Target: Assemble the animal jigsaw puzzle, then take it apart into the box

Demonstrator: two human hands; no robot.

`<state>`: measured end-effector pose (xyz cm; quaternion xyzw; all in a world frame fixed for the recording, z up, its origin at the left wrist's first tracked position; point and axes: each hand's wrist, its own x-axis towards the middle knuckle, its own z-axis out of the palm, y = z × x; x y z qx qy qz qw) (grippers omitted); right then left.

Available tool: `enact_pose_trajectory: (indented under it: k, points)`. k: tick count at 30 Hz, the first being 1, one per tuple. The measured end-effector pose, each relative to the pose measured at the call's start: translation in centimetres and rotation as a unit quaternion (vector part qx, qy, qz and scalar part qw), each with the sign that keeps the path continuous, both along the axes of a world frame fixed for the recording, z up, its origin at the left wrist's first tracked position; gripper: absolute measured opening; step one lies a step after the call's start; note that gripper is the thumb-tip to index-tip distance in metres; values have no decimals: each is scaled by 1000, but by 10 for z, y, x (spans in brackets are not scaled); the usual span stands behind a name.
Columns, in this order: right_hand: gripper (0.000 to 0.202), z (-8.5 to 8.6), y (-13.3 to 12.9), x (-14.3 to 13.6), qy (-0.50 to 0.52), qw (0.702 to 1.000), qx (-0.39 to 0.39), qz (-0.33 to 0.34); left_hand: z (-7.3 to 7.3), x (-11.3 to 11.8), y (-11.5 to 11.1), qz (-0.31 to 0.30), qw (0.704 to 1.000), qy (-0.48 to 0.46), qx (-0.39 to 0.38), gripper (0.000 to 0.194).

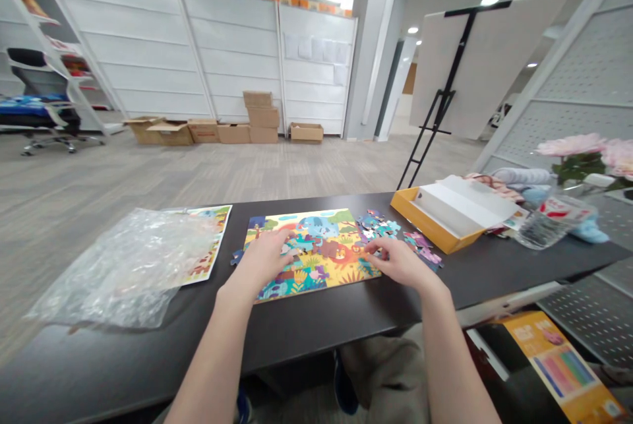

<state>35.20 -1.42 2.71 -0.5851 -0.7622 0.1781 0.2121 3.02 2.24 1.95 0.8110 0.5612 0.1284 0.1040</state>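
A colourful animal puzzle picture [341,249] lies flat on the black table [316,332]. Over its left part rests my left hand [267,256], fingers apart, with teal and purple pieces beside and below the fingertips. My right hand [395,260] is at the picture's right edge, thumb and fingertips close together; what they hold, if anything, is too small to name. Loose puzzle pieces [378,223] lie just beyond my right hand, and pink and purple ones [425,249] are to its right.
Crumpled clear plastic [123,266] partly covers a printed sheet [210,259] at the left. An open yellow box [445,236], a plastic container [548,223] and pink flowers [576,145] stand at the right. An orange box [568,364] sits below the table's right edge.
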Motion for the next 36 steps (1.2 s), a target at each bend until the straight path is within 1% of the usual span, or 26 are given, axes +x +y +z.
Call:
enact_pose_trajectory:
  k: [3, 5, 8, 11, 14, 16, 17, 19, 21, 22, 24, 26, 29, 32, 36]
  points:
    - [23, -1, 0, 4, 11, 1000, -10, 2, -10, -7, 6, -17, 999, -33, 11, 38]
    - [25, -4, 1, 8, 19, 1000, 1, -3, -15, -10, 8, -25, 999, -45, 14, 37]
    - [24, -6, 2, 11, 24, 999, 23, -9, -18, -12, 10, -32, 998, -55, 12, 37]
    - [24, -7, 2, 11, 38, 999, 6, -1, -14, -12, 9, -41, 997, -69, 17, 37]
    - [25, -6, 1, 10, 38, 999, -18, -8, -2, -8, 3, -28, 994, -81, 63, 37]
    - [23, -5, 0, 9, 31, 999, -27, -10, 8, 0, -5, -24, 990, -96, 100, 35]
    - [21, -5, 0, 9, 27, 999, -31, -9, 12, 7, -10, -39, 987, -109, 108, 33]
    - [17, -6, 1, 9, 21, 999, -37, 0, 17, 27, -21, -91, 980, -141, 103, 29]
    - [14, -8, 2, 9, 18, 999, -36, 9, 16, 51, -31, -155, 976, -139, 57, 25]
    - [14, -9, 2, 10, 19, 999, -33, 13, 13, 63, -35, -172, 976, -127, 40, 24]
    - [14, -13, 3, 10, 23, 999, -26, 19, 7, 84, -40, -181, 979, -88, 19, 28]
    - [15, -16, 4, 11, 26, 999, -18, 21, 1, 99, -42, -178, 983, -53, 7, 28]
    - [15, -18, 5, 12, 28, 999, -15, 25, -1, 108, -40, -187, 982, -26, 7, 20]
    - [16, -17, 5, 12, 25, 999, -18, 25, 1, 108, -38, -202, 979, -26, 11, 15]
    - [16, -18, 5, 12, 15, 1000, -18, 16, 2, 107, -36, -208, 978, -20, 9, 14]
